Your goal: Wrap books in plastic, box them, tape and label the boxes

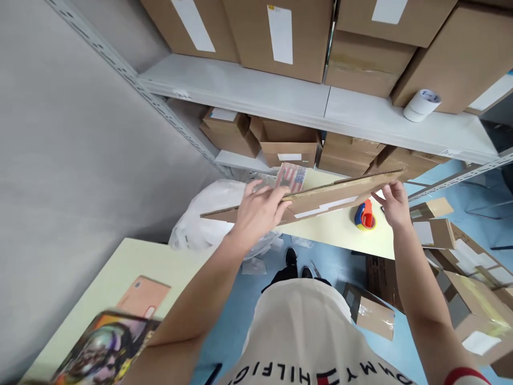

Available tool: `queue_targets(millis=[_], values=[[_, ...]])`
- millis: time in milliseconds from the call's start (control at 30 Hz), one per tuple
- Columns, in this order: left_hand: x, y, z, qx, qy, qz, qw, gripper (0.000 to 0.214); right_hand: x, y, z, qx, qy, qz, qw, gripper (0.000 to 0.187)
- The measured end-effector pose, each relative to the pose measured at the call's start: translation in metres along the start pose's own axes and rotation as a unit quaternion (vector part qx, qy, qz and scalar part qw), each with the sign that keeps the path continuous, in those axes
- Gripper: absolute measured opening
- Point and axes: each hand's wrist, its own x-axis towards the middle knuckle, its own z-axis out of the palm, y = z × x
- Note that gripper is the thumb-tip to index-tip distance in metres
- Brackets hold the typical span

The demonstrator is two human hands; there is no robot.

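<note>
I hold a flattened cardboard box in the air above a pale yellow table. My left hand grips its left part with fingers curled over the edge. My right hand pinches the right end. The board lies almost flat, tilted up to the right, with a white label on its underside. Behind my left hand, a small colourful printed packet shows on the table. A red, blue and yellow tape dispenser sits on the table just under the right end of the board.
Grey metal shelves carry many brown cartons and a white tape roll. A white plastic bag lies at the left. A second table holds a pink box and a colourful book. Loose cartons cover the blue floor.
</note>
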Motion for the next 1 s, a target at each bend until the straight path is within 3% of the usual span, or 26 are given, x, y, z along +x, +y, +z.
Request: queue_targets(millis=[133, 300, 400, 500, 600, 700, 800, 900, 1000], values=[[0.017, -0.013, 0.02, 0.006, -0.025, 0.066, 0.997, 0.015, 0.006, 0.016, 0.009, 0.021, 0.036, 0.04, 0.998, 0.041], [0.033, -0.019, 0.042, 0.024, 0.003, 0.121, 0.992, 0.028, 0.008, 0.022, 0.012, 0.034, 0.05, 0.095, 0.994, 0.049], [0.039, -0.013, 0.049, 0.04, -0.004, 0.132, 0.99, 0.03, 0.017, 0.018, 0.005, 0.016, 0.03, 0.094, 0.995, 0.058], [0.039, -0.003, 0.053, 0.068, 0.007, 0.128, 0.989, 0.027, 0.032, 0.01, -0.008, -0.012, 0.003, 0.077, 0.997, 0.053], [0.033, 0.007, 0.055, 0.089, 0.038, 0.093, 0.991, 0.026, 0.051, -0.003, -0.022, -0.081, -0.096, 0.062, 0.99, 0.046], [0.024, 0.014, 0.057, 0.085, 0.032, 0.072, 0.993, 0.03, 0.071, -0.021, -0.032, -0.169, -0.244, 0.047, 0.954, 0.043], [0.016, 0.018, 0.057, 0.053, -0.006, 0.062, 0.997, 0.035, 0.092, -0.034, -0.031, -0.307, -0.341, -0.004, 0.888, 0.032], [0.011, 0.023, 0.054, 0.014, -0.044, 0.057, 0.997, 0.038, 0.105, -0.038, -0.018, -0.456, -0.35, -0.079, 0.814, 0.021], [0.01, 0.032, 0.045, -0.025, -0.084, 0.056, 0.995, 0.04, 0.108, -0.034, -0.003, -0.552, -0.279, -0.107, 0.778, 0.023]])
